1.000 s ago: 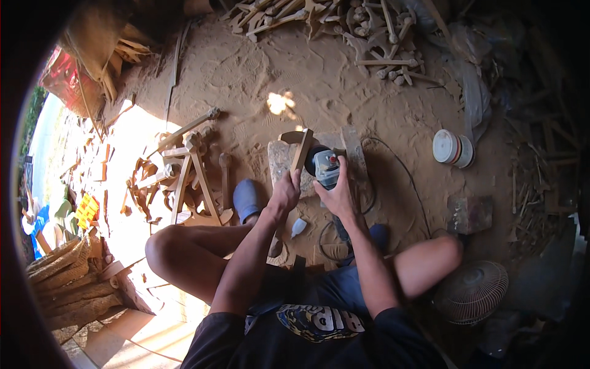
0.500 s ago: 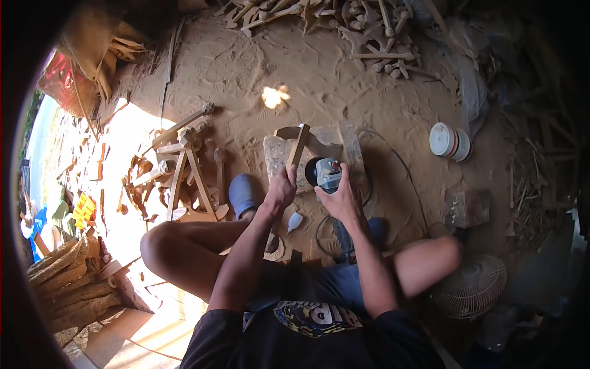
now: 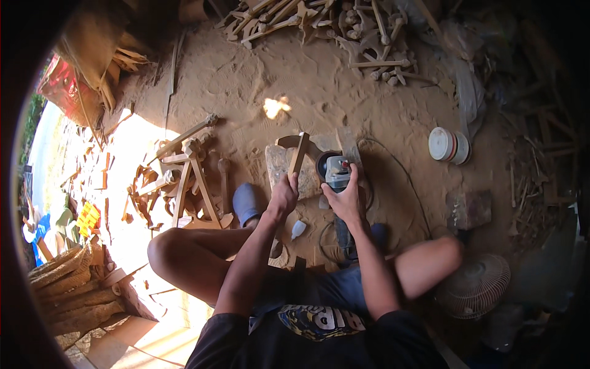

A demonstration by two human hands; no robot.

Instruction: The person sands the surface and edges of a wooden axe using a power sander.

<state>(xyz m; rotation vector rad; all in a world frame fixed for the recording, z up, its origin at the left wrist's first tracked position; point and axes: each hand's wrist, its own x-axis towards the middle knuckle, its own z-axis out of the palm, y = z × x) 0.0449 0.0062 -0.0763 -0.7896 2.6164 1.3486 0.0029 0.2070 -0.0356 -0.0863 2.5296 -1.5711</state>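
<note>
Both hands work close together over a sawdust-covered floor (image 3: 393, 104), seen from above a person sitting with knees spread. Left hand (image 3: 284, 195) is closed around the lower end of a narrow wooden piece (image 3: 298, 155), which stands tilted, its upper end meeting a short crosspiece. Right hand (image 3: 345, 198) is wrapped over the body of a handheld power grinder (image 3: 337, 172), whose dark round disc sits just beside the wooden piece; whether the disc touches the wood cannot be told. A pale flat block (image 3: 278, 166) lies under and behind both, and a dark cord (image 3: 405, 178) loops away from the tool to the right.

The wooden piece looks light, stiff and dry, probably easy to split where it is thin, so the low grip near its base, away from the disc, seems the safer hold. The grinder looks heavier and likely to pull, best held around its body.

To the left lies a heap of carved wooden parts (image 3: 184, 184), with a blue sandal (image 3: 244, 204) near the left knee. A stack of round discs (image 3: 447, 145) sits well apart to the right. A small fan (image 3: 474, 286) rests by the right knee. More wooden offcuts (image 3: 344, 24) pile up along the top.
</note>
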